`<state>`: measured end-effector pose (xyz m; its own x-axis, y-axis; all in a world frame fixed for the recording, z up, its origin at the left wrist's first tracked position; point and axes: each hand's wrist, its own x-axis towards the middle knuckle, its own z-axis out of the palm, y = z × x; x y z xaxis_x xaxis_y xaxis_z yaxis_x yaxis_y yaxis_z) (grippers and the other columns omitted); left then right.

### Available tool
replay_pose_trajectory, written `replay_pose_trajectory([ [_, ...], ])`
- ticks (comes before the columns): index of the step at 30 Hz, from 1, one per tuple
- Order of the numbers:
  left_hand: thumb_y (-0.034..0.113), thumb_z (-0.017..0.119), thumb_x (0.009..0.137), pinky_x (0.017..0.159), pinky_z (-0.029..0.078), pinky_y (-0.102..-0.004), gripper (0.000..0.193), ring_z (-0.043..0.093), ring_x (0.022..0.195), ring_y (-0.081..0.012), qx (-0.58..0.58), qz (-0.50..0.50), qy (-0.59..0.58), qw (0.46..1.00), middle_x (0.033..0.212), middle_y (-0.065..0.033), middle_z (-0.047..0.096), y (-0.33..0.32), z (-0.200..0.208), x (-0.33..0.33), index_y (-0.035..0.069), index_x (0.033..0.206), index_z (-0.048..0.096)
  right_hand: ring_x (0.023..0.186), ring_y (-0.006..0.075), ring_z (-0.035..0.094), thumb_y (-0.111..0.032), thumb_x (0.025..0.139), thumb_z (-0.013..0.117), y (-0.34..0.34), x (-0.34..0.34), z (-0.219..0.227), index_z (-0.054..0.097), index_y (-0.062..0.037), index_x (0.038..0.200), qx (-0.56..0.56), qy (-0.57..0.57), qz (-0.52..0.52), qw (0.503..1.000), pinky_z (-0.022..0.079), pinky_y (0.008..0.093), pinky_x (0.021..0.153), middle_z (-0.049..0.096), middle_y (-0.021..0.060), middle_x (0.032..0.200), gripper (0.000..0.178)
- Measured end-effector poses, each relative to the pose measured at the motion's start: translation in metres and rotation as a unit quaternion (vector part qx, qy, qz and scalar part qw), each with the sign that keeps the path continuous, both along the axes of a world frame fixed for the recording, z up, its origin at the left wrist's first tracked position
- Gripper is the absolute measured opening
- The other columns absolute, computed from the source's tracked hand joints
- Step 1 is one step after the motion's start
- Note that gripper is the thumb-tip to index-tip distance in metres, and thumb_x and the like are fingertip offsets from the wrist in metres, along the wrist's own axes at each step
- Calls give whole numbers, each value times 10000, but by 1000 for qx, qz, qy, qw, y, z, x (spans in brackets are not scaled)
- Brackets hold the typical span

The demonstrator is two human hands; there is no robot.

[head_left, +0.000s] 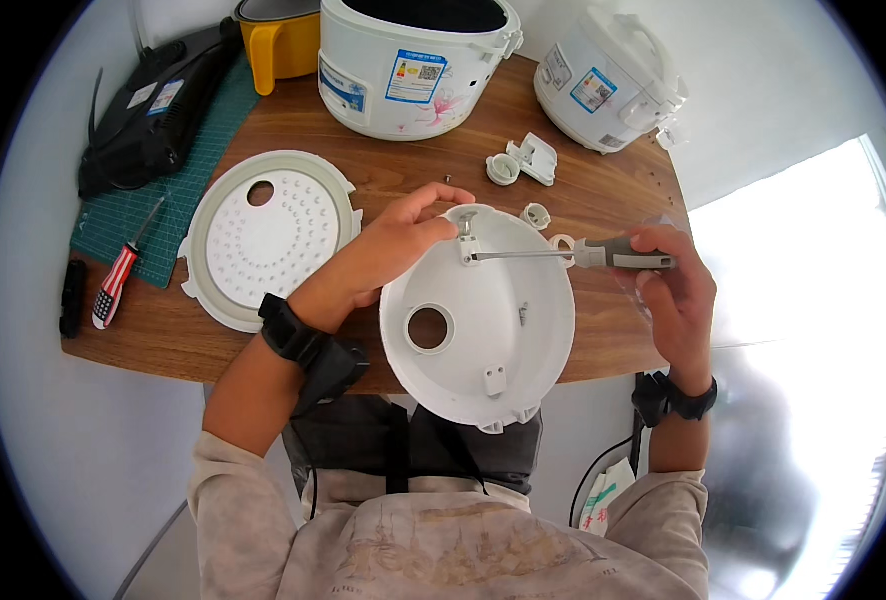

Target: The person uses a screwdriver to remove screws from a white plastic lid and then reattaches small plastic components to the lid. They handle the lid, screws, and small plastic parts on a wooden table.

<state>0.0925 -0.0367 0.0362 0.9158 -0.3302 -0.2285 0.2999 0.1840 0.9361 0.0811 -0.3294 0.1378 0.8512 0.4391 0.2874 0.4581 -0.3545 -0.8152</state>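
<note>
A white round rice cooker lid shell (503,300) tilts over the table's front edge, its hollow inside facing me. My left hand (413,235) grips its upper left rim, thumb inside next to a small metal piece (466,226). My right hand (678,285) is closed around a grey screwdriver (603,254). Its shaft runs leftward across the shell, and the tip meets a small white mount near the top. Inside the shell lie a few loose screws (524,314), near a round hole with a raised collar. My left fingers behind the rim are partly hidden.
A white inner lid plate (288,235) lies left on the wooden table (293,120). Small white plastic parts (533,160) sit beyond the shell. Behind stand two rice cookers (413,75) (603,85) and a yellow-handled pot (265,60). A flag-patterned screwdriver (118,280) rests on the green mat (178,225).
</note>
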Motion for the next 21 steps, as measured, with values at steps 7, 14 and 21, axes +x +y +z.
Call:
replay_pose_trajectory([
  [7, 114, 512, 952, 880, 533, -294, 403, 637, 1044, -136, 3, -2, 4, 1000, 1215, -83, 639, 0, 1, -1, 101, 1354, 536, 1070, 213, 641, 166, 807, 454, -1, 3, -2, 575, 39, 1117, -17, -21, 17, 999, 546, 331, 932, 607, 133, 1149, 357],
  [14, 119, 513, 954, 869, 534, -292, 403, 637, 1031, -131, 6, -3, -6, 1000, 1193, -76, 641, 0, -2, 0, 103, 1356, 525, 1064, 201, 622, 165, 779, 477, -2, 6, 3, 574, 18, 1071, -51, -29, 47, 997, 539, 326, 905, 591, 136, 1197, 341],
  [21, 116, 510, 958, 865, 535, -290, 395, 637, 1031, -129, 6, -5, -5, 1000, 1196, -78, 640, 0, -5, 1, 101, 1352, 526, 1038, 182, 624, 122, 815, 575, 1, 19, 8, 523, -20, 1038, -104, -1, 26, 994, 544, 321, 905, 565, 110, 1163, 269],
])
